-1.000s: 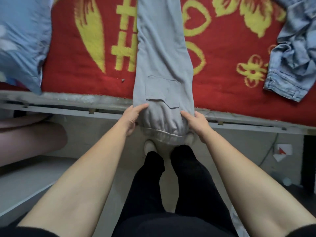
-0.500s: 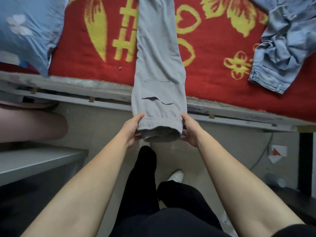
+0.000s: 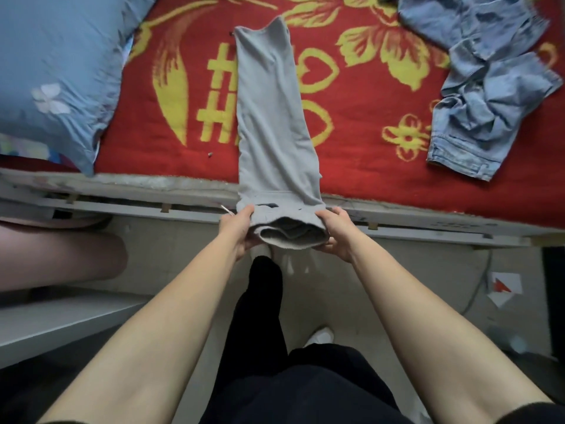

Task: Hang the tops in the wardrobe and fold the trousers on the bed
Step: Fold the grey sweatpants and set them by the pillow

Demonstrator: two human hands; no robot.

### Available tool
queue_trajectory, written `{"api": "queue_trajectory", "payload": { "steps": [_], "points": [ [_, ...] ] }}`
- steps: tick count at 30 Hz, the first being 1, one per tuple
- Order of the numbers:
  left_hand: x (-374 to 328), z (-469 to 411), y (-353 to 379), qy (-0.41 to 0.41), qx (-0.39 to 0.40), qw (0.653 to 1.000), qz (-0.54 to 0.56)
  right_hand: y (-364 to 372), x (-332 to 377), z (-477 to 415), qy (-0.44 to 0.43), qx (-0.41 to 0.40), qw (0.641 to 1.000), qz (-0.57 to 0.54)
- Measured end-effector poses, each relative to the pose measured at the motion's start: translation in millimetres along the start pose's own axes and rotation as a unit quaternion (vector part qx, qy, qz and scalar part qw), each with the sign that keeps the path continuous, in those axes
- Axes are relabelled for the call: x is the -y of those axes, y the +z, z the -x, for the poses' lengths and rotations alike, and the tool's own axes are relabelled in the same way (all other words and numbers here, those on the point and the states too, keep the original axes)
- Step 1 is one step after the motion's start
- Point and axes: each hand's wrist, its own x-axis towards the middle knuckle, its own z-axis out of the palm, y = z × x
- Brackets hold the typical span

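One red blanket covers the bed, with a blue pillow on its left side and crumpled jeans on its right. Grey trousers lie down the middle, their near end past the edge, gripped by the left hand and the right hand, one at each side.

Looking down at a bed's near edge, from my seat at the controls.
I see the bed running left to right, its pale rail scuffed, under a red blanket with yellow hearts and flowers. A blue pillow lies far left. Below are pale floor tiles, a white shelf near left, and a thin cable beside a paper scrap on the right.
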Motion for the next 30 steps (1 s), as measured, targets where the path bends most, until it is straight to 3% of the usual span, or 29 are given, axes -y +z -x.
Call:
{"api": "queue_trajectory", "payload": {
  "steps": [4,7,12,15,18,20,24,27,30],
  "points": [
    [-33.1,-51.5,16.4,-0.009,0.010,1.000,-0.015,17.3,44.3,-40.4,-0.012,-0.003,0.999,0.032],
    [-63.3,-95.1,32.3,-0.027,0.019,0.999,-0.005,34.7,85.4,-74.4,-0.003,-0.044,0.999,0.010],
    [-106.7,-166.1,46.8,-0.004,0.049,0.999,-0.004,57.5,141.9,-141.5,-0.021,-0.046,0.998,-0.042],
    [-106.0,-201.3,42.9,0.029,0.003,0.991,-0.132,62.4,145.3,-175.3,-0.073,-0.072,0.986,0.128],
    [-90.5,-225.2,31.8,0.007,-0.011,0.962,-0.274,60.7,123.1,-186.0,-0.149,-0.053,0.886,0.435],
    [-78.7,-235.2,25.6,-0.035,0.021,0.960,-0.277,59.6,105.2,-183.0,-0.162,-0.023,0.821,0.546],
    [-58.2,-244.2,21.9,-0.023,0.028,0.958,-0.283,60.1,76.8,-175.6,-0.223,-0.010,0.719,0.658],
    [-52.2,-248.3,21.8,0.006,-0.006,0.945,-0.327,57.8,60.9,-171.6,-0.248,-0.004,0.671,0.699],
    [-57.0,-242.4,24.0,-0.011,0.009,0.964,-0.267,53.9,47.1,-166.6,-0.273,-0.017,0.611,0.743]
  ]
}}
